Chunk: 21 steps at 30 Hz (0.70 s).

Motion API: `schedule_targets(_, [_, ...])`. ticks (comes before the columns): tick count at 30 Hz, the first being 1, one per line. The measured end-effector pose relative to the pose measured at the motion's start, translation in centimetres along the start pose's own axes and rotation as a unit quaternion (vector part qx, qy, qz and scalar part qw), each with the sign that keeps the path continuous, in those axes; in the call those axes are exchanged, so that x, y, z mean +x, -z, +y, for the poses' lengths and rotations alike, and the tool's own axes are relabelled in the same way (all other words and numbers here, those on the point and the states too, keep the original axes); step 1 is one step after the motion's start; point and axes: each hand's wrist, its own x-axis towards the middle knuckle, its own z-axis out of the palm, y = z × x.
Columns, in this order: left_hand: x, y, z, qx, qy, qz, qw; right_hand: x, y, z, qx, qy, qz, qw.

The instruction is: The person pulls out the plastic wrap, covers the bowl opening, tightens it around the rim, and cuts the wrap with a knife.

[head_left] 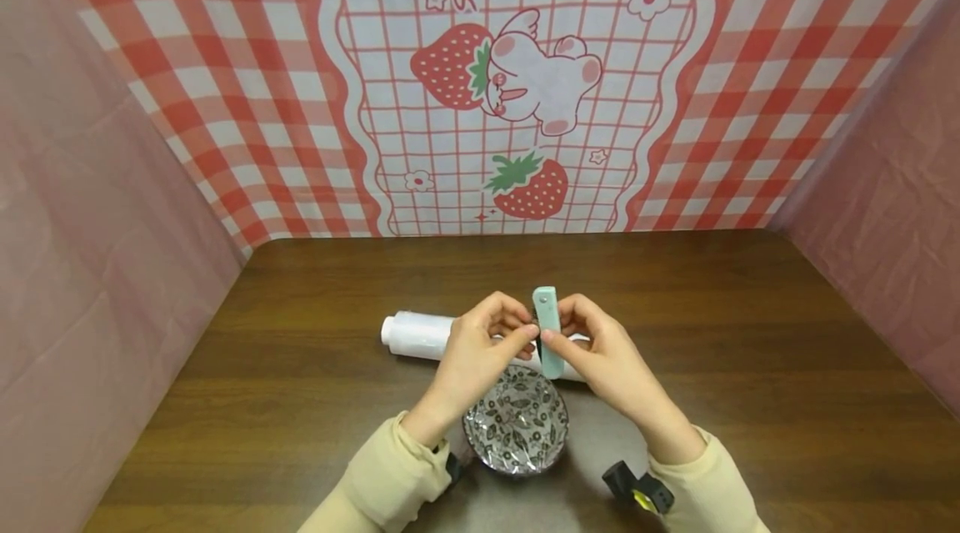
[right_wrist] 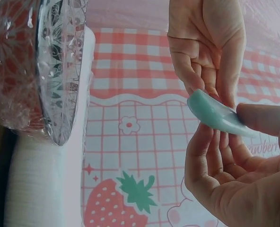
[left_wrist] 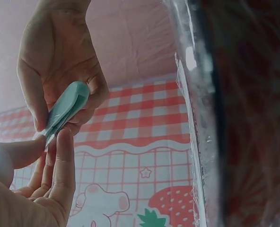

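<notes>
both hands pinching a little mint green cutter [head_left: 548,331], left hand [head_left: 480,349] and right hand [head_left: 600,354], above the wrapped bowl [head_left: 516,424], roll of cling film [head_left: 417,334] at 11 o'clock on the desk [head_left: 750,366]. looks light, stiff, slick plastic, best held by the long sides.

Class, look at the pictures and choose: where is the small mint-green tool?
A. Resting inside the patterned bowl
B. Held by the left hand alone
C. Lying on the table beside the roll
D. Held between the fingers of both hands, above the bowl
D: the mint-green tool is pinched by the left hand and the right hand, above the wrapped bowl.
</notes>
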Motion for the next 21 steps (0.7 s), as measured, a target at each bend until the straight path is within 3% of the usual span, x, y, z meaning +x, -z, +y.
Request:
schedule_targets(5, [-0.3,0.1,1.4,0.003,-0.008,0.004,1.0,-0.1,0.1,-0.1,0.003,-0.002,-0.003,1.0])
schedule_targets(12, [0.2,0.0,-0.3,0.04,-0.014,0.009,0.999,-0.1,0.6,-0.2,-0.008,-0.002,-0.003,1.0])
schedule_targets(17, [0.3,0.4,-0.5,0.091,-0.043,0.031,0.9944,-0.2,1.0,-0.3,-0.028,0.0,0.01,1.0])
schedule_targets(21, [0.4,0.7,-0.5,0.095,-0.047,0.038,0.9937,-0.2,1.2,-0.2,-0.032,-0.003,0.008,0.999])
